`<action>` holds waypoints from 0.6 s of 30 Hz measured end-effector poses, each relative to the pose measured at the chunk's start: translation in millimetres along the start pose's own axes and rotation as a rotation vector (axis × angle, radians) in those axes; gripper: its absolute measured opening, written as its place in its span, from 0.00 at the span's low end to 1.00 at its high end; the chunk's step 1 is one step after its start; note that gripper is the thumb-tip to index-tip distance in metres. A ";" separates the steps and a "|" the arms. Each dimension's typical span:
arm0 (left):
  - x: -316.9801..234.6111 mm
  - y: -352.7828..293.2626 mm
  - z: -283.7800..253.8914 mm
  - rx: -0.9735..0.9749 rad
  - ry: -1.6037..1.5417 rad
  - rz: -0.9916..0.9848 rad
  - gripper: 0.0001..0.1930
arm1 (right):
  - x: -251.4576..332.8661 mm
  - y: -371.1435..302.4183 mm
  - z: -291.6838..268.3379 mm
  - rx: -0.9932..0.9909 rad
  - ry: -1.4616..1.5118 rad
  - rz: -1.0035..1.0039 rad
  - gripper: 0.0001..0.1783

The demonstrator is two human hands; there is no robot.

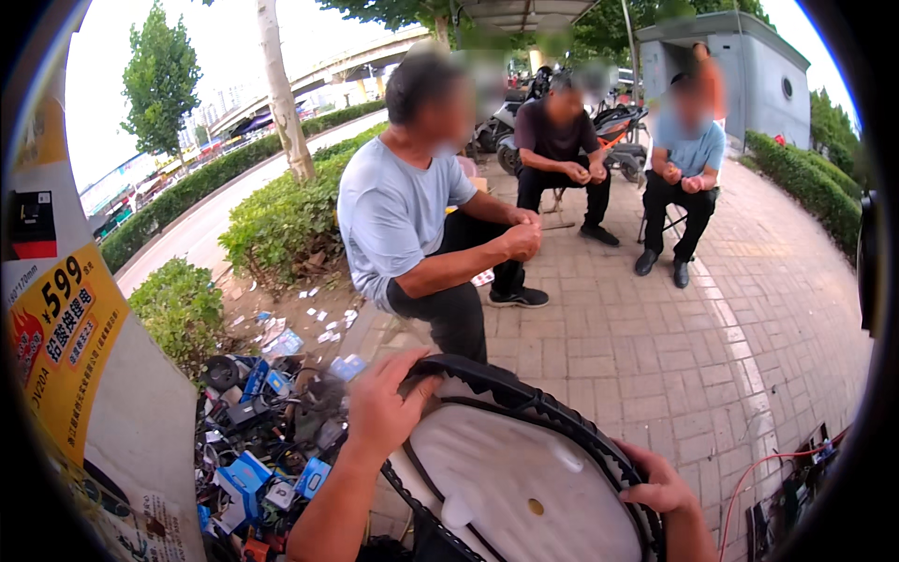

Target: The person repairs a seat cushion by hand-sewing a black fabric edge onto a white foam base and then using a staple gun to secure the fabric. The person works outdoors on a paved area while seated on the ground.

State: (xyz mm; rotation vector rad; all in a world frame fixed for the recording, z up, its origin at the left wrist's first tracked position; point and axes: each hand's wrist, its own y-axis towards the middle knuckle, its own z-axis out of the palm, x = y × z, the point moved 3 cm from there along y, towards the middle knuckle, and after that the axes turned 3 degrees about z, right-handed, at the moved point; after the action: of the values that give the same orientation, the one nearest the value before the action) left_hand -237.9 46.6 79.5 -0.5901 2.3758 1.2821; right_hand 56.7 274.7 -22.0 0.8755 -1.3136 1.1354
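An upturned scooter seat (524, 468) lies in front of me at the bottom of the head view. Its pale plastic base faces up, with a small hole near the middle and a few raised tabs. A black cover (501, 379) with a gathered edge runs around its rim. My left hand (389, 398) is closed on the far left part of that rim, fingers outside and thumb toward the base. On the right side, my right hand (655, 482) grips the rim with its thumb over the edge. The near end of the seat is cut off by the frame.
A heap of boxes, wires and parts (257, 440) lies on the left, beside a white cabinet (154, 375) with a yellow poster. A person (403, 206) sits close ahead; two more sit farther right. A red cable (749, 478) lies on the brick paving at right.
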 end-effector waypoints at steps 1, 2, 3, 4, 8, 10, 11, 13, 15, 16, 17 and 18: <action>-8.0 22.5 9.7 0.032 0.014 0.044 0.19 | -7.2 7.8 -9.5 -0.039 0.057 -0.040 0.46; -15.0 44.7 16.9 0.071 0.036 0.085 0.20 | -14.5 15.2 -11.4 -0.073 0.122 -0.080 0.45; -24.2 68.1 26.6 0.102 0.088 0.167 0.20 | -25.7 19.4 -15.1 -0.141 0.145 -0.051 0.45; -38.1 93.0 39.5 0.140 0.147 0.257 0.21 | -39.4 21.0 -17.2 -0.213 0.186 -0.027 0.44; -80.4 165.9 94.3 0.349 0.209 0.633 0.19 | -97.3 40.0 43.7 -0.366 0.483 -0.009 0.28; -97.6 161.5 124.6 0.491 0.147 0.733 0.17 | -84.8 24.6 105.0 -0.412 0.633 -0.031 0.17; -108.7 147.5 140.9 0.536 0.126 0.798 0.16 | -90.6 8.9 115.5 -0.422 0.599 0.008 0.25; -130.1 114.5 176.1 0.642 0.041 0.844 0.15 | -109.8 -25.6 138.4 -0.472 0.514 0.072 0.40; -142.2 78.2 189.8 0.746 0.011 0.772 0.17 | -101.8 -64.4 153.7 -0.375 0.546 0.294 0.50; -145.5 63.0 196.1 0.797 -0.007 0.733 0.19 | -97.4 -76.5 150.0 -0.341 0.466 0.244 0.49; -146.3 50.5 208.8 0.831 -0.111 0.740 0.20 | -95.6 -87.0 144.8 -0.325 0.368 0.204 0.49; -152.7 42.6 211.5 0.754 -0.172 0.756 0.20 | -92.8 -96.9 140.8 -0.306 0.268 0.166 0.48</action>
State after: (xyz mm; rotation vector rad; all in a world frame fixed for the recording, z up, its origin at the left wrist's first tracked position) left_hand -105.1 275.1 77.8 0.6600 2.7352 0.4983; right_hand 119.8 103.0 -87.9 0.3818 -1.3076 1.0993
